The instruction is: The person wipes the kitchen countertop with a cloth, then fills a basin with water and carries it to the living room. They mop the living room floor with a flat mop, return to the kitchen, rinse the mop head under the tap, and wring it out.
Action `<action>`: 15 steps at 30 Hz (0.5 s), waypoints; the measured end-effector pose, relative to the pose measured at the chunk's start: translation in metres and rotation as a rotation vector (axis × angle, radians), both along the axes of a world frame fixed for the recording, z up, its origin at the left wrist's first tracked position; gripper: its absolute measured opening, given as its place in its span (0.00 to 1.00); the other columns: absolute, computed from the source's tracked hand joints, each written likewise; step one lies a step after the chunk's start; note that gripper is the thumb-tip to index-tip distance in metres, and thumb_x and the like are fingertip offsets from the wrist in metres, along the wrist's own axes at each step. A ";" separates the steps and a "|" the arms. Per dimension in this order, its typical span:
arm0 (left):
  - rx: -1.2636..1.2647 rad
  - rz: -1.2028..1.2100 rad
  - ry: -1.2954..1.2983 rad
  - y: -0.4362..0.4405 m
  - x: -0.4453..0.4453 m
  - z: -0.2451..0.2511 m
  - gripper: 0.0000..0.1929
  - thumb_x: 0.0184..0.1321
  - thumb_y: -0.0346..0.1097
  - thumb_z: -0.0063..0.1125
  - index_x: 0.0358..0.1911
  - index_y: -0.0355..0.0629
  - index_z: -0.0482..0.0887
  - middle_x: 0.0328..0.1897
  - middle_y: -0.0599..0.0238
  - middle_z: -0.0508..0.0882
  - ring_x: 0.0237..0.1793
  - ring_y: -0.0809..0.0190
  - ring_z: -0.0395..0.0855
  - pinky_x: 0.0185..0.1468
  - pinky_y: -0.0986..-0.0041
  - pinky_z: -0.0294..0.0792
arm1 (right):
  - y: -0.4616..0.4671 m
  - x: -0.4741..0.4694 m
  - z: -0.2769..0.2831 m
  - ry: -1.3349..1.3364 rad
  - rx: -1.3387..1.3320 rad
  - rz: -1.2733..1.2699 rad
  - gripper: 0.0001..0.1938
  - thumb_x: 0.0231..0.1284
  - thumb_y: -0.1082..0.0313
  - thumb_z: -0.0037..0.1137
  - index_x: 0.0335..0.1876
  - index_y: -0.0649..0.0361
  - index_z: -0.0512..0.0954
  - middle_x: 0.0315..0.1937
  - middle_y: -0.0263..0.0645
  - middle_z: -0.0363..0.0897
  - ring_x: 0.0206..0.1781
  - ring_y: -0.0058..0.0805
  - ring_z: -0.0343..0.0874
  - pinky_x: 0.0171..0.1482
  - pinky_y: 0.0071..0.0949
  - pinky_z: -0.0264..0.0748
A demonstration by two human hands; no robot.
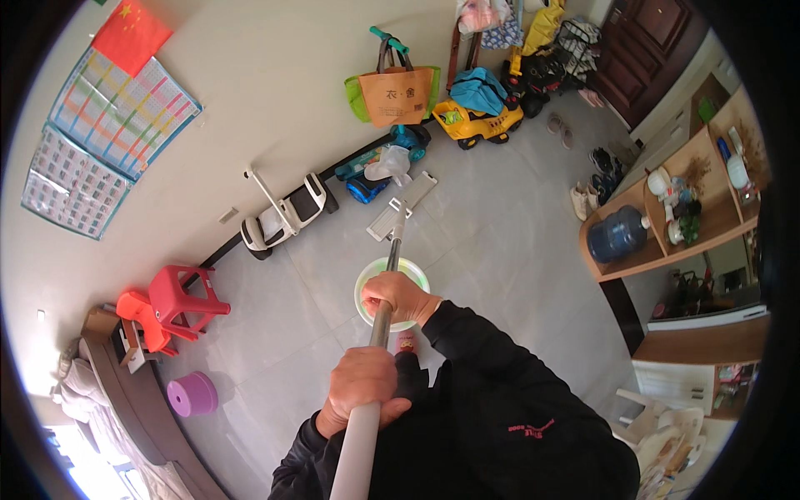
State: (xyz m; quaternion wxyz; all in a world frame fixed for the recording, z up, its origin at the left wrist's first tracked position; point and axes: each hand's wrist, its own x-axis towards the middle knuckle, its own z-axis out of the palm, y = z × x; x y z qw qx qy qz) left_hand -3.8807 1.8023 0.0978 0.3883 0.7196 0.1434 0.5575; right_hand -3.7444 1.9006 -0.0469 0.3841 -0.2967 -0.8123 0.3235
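Observation:
Both of my hands are wrapped around the pole of a flat mop. My left hand (361,382) grips it near the white upper end of the mop pole (357,453). Farther along, my right hand (400,297) holds the metal part of the pole. The flat mop head (402,206) rests on the grey tiled floor beyond my hands, close to the wall side. Under my right hand a round, pale plastic basin (420,275) stands on the floor, partly hidden by the hand and pole. One pink slipper (406,342) shows just below the basin.
Along the wall stand a white self-balancing scooter (289,215), a blue kick scooter (375,164) and a yellow toy truck (481,125). Left are a red plastic stool (187,297) and a purple stool (192,394). A wooden shelf (631,265) with a water jug (617,234) juts in at right.

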 end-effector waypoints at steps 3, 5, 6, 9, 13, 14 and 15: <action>-0.023 0.031 -0.109 0.012 0.004 0.005 0.16 0.54 0.32 0.69 0.21 0.41 0.70 0.16 0.63 0.73 0.15 0.56 0.70 0.22 0.67 0.64 | 0.012 0.001 0.003 -0.013 -0.025 0.062 0.08 0.44 0.69 0.60 0.25 0.53 0.70 0.21 0.34 0.74 0.28 0.43 0.76 0.33 0.38 0.70; -0.041 0.046 -0.111 0.015 0.008 0.011 0.17 0.55 0.33 0.69 0.21 0.40 0.70 0.15 0.63 0.72 0.14 0.56 0.70 0.21 0.68 0.64 | 0.011 0.002 0.010 -0.012 -0.031 0.027 0.09 0.42 0.69 0.60 0.24 0.53 0.69 0.21 0.33 0.75 0.28 0.43 0.76 0.33 0.38 0.70; -0.045 0.047 -0.104 0.015 0.010 0.014 0.17 0.55 0.34 0.69 0.20 0.40 0.70 0.15 0.63 0.72 0.14 0.56 0.70 0.21 0.68 0.64 | 0.008 0.005 0.014 -0.016 -0.046 0.028 0.09 0.42 0.69 0.60 0.24 0.53 0.69 0.21 0.33 0.75 0.28 0.43 0.76 0.32 0.38 0.70; -0.018 -0.001 -0.152 0.015 0.020 0.025 0.16 0.58 0.34 0.67 0.21 0.40 0.70 0.13 0.65 0.71 0.11 0.59 0.68 0.19 0.68 0.64 | -0.004 0.024 0.028 -0.011 -0.088 0.014 0.08 0.41 0.70 0.59 0.24 0.52 0.69 0.19 0.33 0.74 0.27 0.42 0.76 0.33 0.37 0.69; -0.079 -0.133 -0.236 0.010 0.043 0.032 0.17 0.59 0.35 0.66 0.22 0.40 0.70 0.13 0.65 0.72 0.10 0.60 0.68 0.18 0.67 0.65 | -0.031 0.062 0.038 0.002 -0.060 -0.107 0.07 0.42 0.69 0.59 0.23 0.50 0.70 0.17 0.32 0.72 0.24 0.42 0.75 0.30 0.36 0.68; -0.137 -0.210 -0.228 0.010 0.048 0.031 0.15 0.57 0.33 0.68 0.23 0.37 0.72 0.16 0.60 0.74 0.14 0.54 0.72 0.21 0.64 0.66 | -0.036 0.075 0.036 0.002 -0.065 -0.138 0.07 0.42 0.69 0.60 0.22 0.50 0.70 0.17 0.32 0.72 0.24 0.41 0.75 0.30 0.36 0.68; -0.119 -0.196 -0.202 0.012 0.057 0.026 0.15 0.58 0.33 0.67 0.22 0.38 0.71 0.15 0.61 0.73 0.13 0.55 0.71 0.20 0.64 0.66 | -0.038 0.089 0.032 -0.001 -0.066 -0.173 0.08 0.42 0.68 0.60 0.22 0.51 0.70 0.17 0.32 0.72 0.24 0.41 0.74 0.30 0.36 0.68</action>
